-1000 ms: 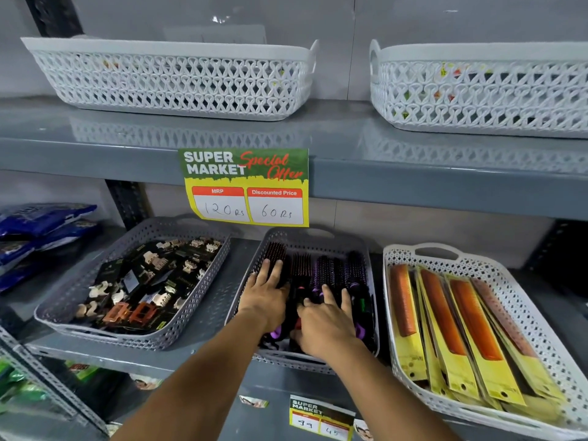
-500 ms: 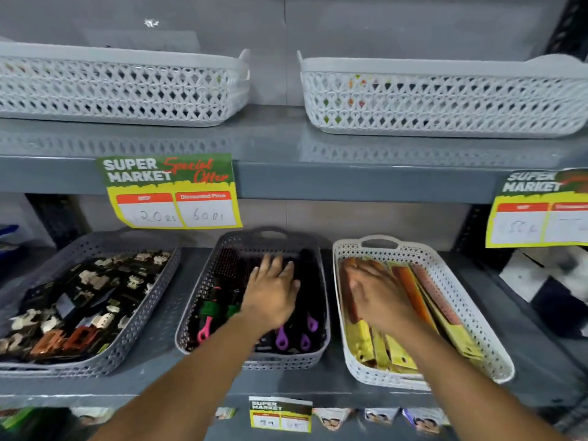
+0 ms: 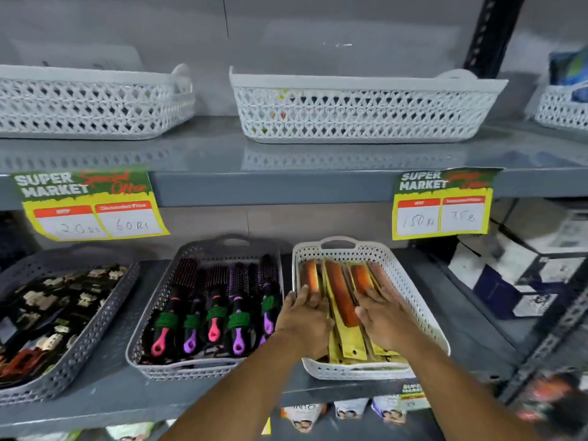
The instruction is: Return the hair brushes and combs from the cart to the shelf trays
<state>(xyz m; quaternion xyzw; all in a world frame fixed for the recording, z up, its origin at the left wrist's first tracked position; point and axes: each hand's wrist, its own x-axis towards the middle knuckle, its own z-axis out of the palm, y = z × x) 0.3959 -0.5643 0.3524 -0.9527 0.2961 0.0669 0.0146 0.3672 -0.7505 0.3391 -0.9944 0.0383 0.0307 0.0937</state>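
Observation:
A white tray (image 3: 410, 281) on the middle shelf holds several orange combs (image 3: 342, 291) in yellow packets. Both my hands lie flat on those packets, fingers spread: my left hand (image 3: 304, 316) on the tray's left side, my right hand (image 3: 383, 318) right of centre. Neither hand grips anything that I can see. To the left stands a grey tray (image 3: 159, 316) with a row of round hair brushes (image 3: 219, 310), black with pink and purple handle ends. No cart is in view.
A grey tray of hair clips (image 3: 54, 313) sits at far left. White lattice baskets (image 3: 359, 113) stand on the upper shelf. Yellow price signs (image 3: 442, 205) hang from its edge. Boxes (image 3: 521, 281) are stacked at the right beside a black upright.
My left hand left the brush tray and moved right onto the combs beside my right hand. The view shifted rightward, and the brushes now show uncovered.

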